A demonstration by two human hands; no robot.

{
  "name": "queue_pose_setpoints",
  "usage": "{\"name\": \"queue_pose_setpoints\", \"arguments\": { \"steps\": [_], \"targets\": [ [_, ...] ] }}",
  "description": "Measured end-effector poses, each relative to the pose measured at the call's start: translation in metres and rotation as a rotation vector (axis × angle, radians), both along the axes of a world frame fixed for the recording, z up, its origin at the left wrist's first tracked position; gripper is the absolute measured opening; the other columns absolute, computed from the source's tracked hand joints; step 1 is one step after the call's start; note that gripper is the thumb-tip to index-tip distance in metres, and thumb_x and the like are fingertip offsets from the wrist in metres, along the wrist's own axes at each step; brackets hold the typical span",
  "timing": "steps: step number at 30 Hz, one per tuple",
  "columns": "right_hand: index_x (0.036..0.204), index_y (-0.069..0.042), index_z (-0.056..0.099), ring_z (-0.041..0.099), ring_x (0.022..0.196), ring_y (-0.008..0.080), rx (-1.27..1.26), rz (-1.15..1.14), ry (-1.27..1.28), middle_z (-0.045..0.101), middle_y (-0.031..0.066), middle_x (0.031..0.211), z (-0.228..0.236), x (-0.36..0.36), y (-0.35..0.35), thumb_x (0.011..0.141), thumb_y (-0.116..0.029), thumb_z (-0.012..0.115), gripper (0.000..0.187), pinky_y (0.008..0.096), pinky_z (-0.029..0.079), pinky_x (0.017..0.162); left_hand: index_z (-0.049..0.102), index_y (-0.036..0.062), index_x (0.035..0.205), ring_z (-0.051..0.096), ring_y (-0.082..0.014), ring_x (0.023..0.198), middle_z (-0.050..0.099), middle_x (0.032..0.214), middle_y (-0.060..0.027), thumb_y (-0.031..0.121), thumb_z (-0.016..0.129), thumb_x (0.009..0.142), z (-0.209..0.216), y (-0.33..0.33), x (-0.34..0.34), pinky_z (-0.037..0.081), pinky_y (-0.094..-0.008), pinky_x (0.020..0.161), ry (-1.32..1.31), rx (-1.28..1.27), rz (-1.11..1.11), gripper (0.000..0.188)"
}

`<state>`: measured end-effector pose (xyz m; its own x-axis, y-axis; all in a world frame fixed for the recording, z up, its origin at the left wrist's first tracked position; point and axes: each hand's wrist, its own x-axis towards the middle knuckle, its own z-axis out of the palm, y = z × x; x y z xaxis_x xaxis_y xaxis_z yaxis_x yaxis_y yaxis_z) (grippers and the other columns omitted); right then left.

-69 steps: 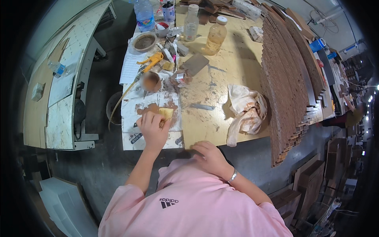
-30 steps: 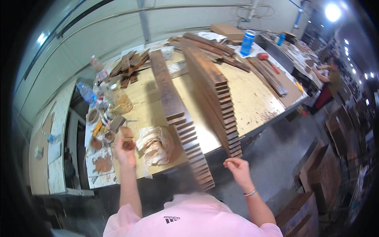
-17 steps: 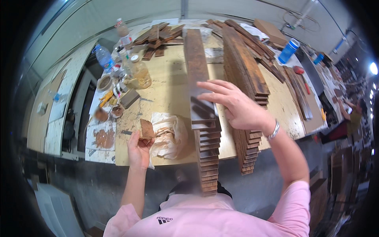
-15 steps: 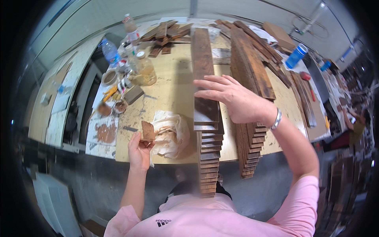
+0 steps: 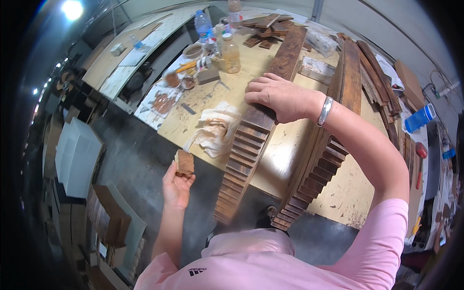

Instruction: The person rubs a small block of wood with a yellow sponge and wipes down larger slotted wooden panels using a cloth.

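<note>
My left hand (image 5: pixel 177 187), raised off the near left edge of the bench, pinches a small brown block (image 5: pixel 185 163) with a paler side; I cannot tell whether it is sponge or wood. My right hand (image 5: pixel 282 98) lies across the top of the left stack of dark wooden planks (image 5: pixel 285 60). Its fingers curl over the top plank's left edge, with the thumb side toward the right edge. The planks' near ends form steps (image 5: pixel 243 157). A second stepped stack of planks (image 5: pixel 351 75) stands to the right, under my right forearm.
A stained white cloth (image 5: pixel 216 128) lies left of the stack. Beyond it are a grey block (image 5: pixel 208 76), a jar of yellowish liquid (image 5: pixel 231 55) and plastic bottles. Loose wood strips (image 5: pixel 270 29) are heaped at the back. A blue bottle (image 5: pixel 419 118) stands at the right.
My view has turned, so the bench sits slanted. My right hand has gone from spread fingers above the plank to curled fingers on it. The left hand still holds the brown block.
</note>
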<state>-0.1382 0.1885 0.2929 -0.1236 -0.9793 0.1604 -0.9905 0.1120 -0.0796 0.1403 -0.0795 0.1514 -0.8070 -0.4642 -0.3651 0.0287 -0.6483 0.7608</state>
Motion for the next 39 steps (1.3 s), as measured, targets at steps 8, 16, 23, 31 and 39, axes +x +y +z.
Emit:
{"name": "queue_pose_setpoints", "arguments": {
  "steps": [8,16,23,31,39],
  "targets": [
    [0.117,-0.009,0.062,0.055,0.12,0.0281,0.029,-0.007,-0.034,0.064,0.0073,0.112,-0.004,0.0,0.004,0.065,-0.003,0.074,0.054,0.0409,0.037,0.109,0.06,0.0126,0.114,0.062,-0.0161,0.091,0.064,0.102,-0.0031,0.03,0.056,0.101,0.013,0.015,0.038,0.052,-0.0353,0.079,-0.047,-0.052,0.073,0.022],
    [0.146,-0.012,0.049,0.025,0.151,0.0336,0.25,-0.112,-0.249,0.043,0.0153,0.154,0.025,0.01,0.01,0.064,0.001,0.067,0.085,0.0478,0.018,0.125,0.061,0.0116,0.115,0.061,-0.0156,0.093,0.064,0.103,-0.004,0.028,0.056,0.102,0.014,0.03,0.031,0.052,-0.0357,0.08,0.017,-0.005,-0.011,0.021],
    [0.135,-0.006,0.062,0.04,0.143,0.0342,0.069,-0.157,-0.627,0.056,0.0194,0.141,0.012,-0.032,-0.003,0.098,-0.036,0.06,0.048,0.0433,0.025,0.121,0.058,0.0037,0.127,0.063,-0.0167,0.102,0.066,0.115,-0.007,0.023,0.059,0.098,0.05,0.079,0.032,0.052,-0.0367,0.088,0.144,-0.067,-0.084,0.035],
    [0.076,-0.004,0.074,0.065,0.092,0.0377,0.16,-0.262,-0.155,0.07,0.019,0.08,-0.01,-0.041,-0.031,0.102,-0.055,0.041,0.066,0.0507,0.035,0.105,0.054,-0.0002,0.127,0.063,-0.0167,0.107,0.063,0.119,-0.0086,0.013,0.063,0.093,0.061,0.128,0.006,0.052,-0.0336,0.094,0.23,-0.324,-0.026,0.037],
    [0.076,-0.002,0.074,0.067,0.088,0.0378,0.049,-0.325,-0.12,0.072,0.0215,0.084,-0.017,-0.042,-0.028,0.095,-0.043,0.046,0.053,0.0433,0.043,0.097,0.059,-0.0021,0.122,0.063,-0.0176,0.098,0.063,0.109,-0.0086,-0.001,0.076,0.08,0.069,0.154,-0.032,0.052,-0.0307,0.088,0.156,-1.017,0.259,0.045]
  ]
}}
